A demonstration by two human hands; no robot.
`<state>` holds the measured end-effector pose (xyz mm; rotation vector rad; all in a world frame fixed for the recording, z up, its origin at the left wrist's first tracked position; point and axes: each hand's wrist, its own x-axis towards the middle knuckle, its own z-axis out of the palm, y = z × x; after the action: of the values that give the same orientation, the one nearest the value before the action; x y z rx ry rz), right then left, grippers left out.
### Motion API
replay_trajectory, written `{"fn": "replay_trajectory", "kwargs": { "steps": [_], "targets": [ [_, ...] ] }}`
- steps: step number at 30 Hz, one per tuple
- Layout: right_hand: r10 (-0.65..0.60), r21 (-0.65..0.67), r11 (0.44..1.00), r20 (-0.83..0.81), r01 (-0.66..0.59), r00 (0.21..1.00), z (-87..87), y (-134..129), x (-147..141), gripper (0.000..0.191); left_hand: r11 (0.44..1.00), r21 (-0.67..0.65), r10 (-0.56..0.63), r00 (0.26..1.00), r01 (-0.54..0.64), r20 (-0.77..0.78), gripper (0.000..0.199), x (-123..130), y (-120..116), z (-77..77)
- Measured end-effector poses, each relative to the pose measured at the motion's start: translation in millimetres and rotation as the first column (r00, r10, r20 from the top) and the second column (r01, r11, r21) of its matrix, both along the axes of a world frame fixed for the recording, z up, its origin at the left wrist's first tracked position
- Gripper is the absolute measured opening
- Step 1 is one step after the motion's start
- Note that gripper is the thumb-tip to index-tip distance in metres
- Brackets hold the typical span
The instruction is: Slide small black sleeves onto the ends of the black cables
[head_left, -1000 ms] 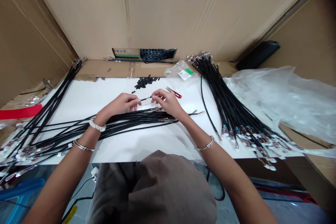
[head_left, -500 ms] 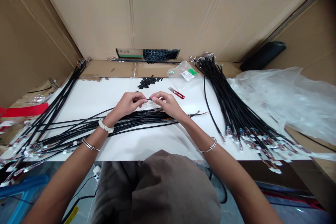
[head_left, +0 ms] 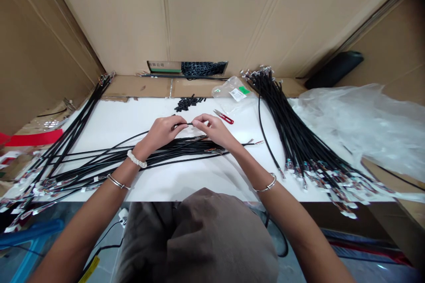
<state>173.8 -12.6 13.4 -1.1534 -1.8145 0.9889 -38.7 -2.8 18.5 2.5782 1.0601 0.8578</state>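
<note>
Between my two hands a thin black cable (head_left: 189,124) is stretched level above the white table. My left hand (head_left: 166,130) pinches it from the left, and my right hand (head_left: 212,129) pinches its right end between thumb and forefinger. Below both hands lies a bundle of black cables (head_left: 179,152) with bare wire ends. Short black tube pieces (head_left: 188,103) are heaped just beyond my fingers. Red-handled snips (head_left: 224,117) rest to the right of the heap, near my right hand.
A thick bundle of black cables (head_left: 282,119) spreads across the right, beside crumpled clear plastic (head_left: 365,119). More cables (head_left: 79,119) lie at the left. A clear bag (head_left: 232,93) sits at the back. Cardboard walls (head_left: 212,17) enclose the table (head_left: 192,181).
My left hand has shifted slightly, and more of the black cable shows between my fingertips. My right hand has moved a little to the right, still pinching.
</note>
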Motion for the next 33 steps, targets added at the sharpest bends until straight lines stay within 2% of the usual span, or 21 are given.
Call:
{"fn": "replay_trajectory", "kwargs": {
  "steps": [4, 10, 17, 20, 23, 25, 27, 29, 30, 33],
  "targets": [
    [0.002, 0.090, 0.996, -0.018, 0.000, 1.000, 2.4, -1.5, 0.2, 0.029, 1.000, 0.016, 0.020, 0.999, -0.019, -0.042, 0.029, 4.1, -3.4, 1.4],
    [0.057, 0.168, 0.984, -0.022, -0.052, 0.998, 3.2, -2.8, -2.2, 0.029, 0.997, 0.068, -0.028, 1.000, 0.028, 0.002, 0.028, 9.8, -4.4, -1.9],
    [0.037, 0.207, 0.978, 0.000, -0.036, 0.999, 7.0, 4.7, 12.5, 0.029, 0.994, -0.111, 0.002, 0.998, 0.005, 0.059, 0.028, 2.9, -1.0, 3.8],
    [0.017, 0.163, 0.987, -0.009, -0.015, 1.000, 10.7, 9.5, 24.3, 0.032, 0.982, -0.189, 0.032, 0.995, -0.013, 0.098, 0.031, -3.5, 0.9, 4.9],
    [0.040, 0.028, 0.999, -0.022, -0.040, 0.999, 14.7, 12.6, 34.5, 0.035, 0.948, -0.312, -0.030, 0.995, 0.057, 0.092, 0.034, -4.4, -1.2, 6.1],
    [0.014, -0.042, 0.999, -0.131, -0.020, 0.991, 18.7, 13.0, 38.9, 0.040, 0.932, -0.345, -0.087, 0.993, 0.112, 0.085, 0.034, -1.4, -4.5, 8.4],
    [0.004, -0.094, 0.995, -0.306, -0.035, 0.952, 24.2, 11.7, 41.2, 0.055, 0.920, -0.361, -0.110, 0.984, 0.155, 0.144, 0.038, 2.3, -7.4, 11.9],
    [0.061, -0.138, 0.981, -0.445, -0.136, 0.894, 30.6, 8.8, 41.8, 0.074, 0.872, -0.422, -0.118, 0.944, 0.247, 0.309, 0.050, 4.8, -8.5, 16.3],
    [0.098, -0.150, 0.970, -0.472, -0.190, 0.876, 33.6, 6.9, 41.4, 0.082, 0.827, -0.463, -0.120, 0.904, 0.320, 0.411, 0.056, 5.3, -8.5, 18.7],
    [0.163, -0.131, 0.963, -0.411, -0.234, 0.897, 39.3, 0.9, 38.9, 0.086, 0.673, -0.534, -0.078, 0.767, 0.512, 0.637, 0.080, 4.7, -8.1, 25.4]
  ]
}}
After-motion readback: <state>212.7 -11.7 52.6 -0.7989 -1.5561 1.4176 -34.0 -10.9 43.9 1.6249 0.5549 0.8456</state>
